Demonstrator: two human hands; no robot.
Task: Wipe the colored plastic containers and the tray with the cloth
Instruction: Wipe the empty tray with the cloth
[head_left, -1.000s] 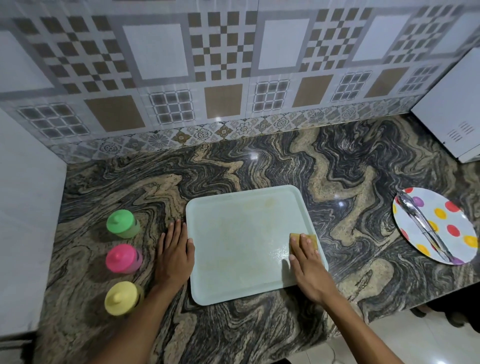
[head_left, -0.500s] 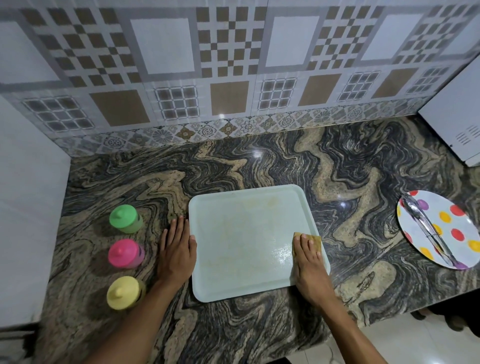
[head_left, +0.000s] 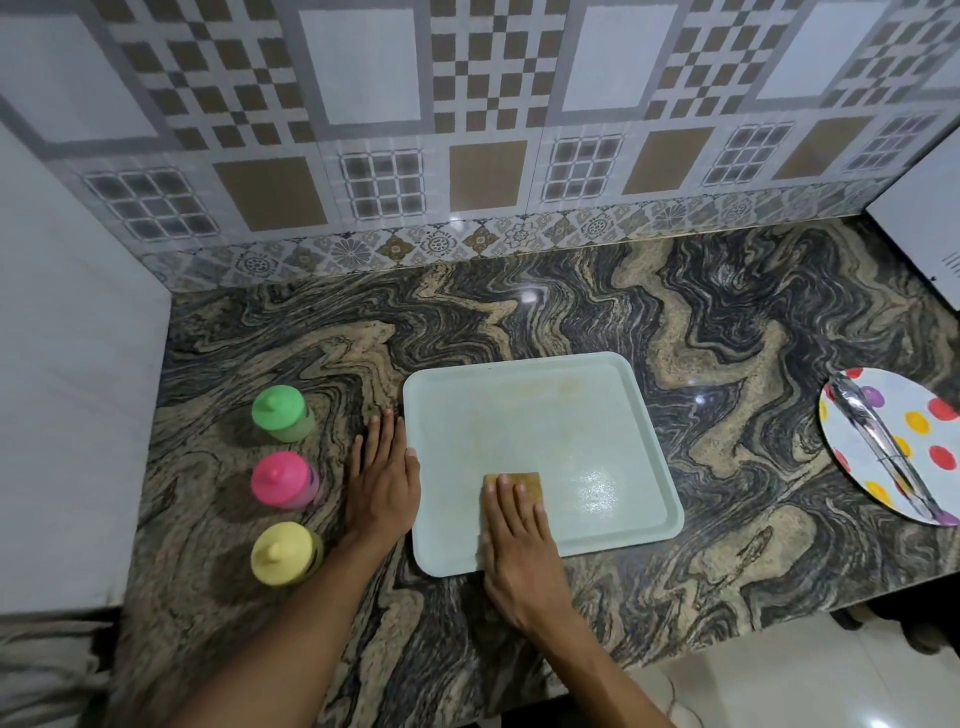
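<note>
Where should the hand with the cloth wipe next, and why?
Probably slide the cloth toward the far side of the tray: the right hand presses it flat near the front edge, and yellowish smears show near the far rim.

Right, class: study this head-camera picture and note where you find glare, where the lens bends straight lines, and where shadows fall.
Head view: a bright patch of glare sits on the tray, right of the cloth; small highlights dot the countertop; the straight lines of the wall tiles bow, a wide-angle distortion; faint shadows lie left of the green container.
</note>
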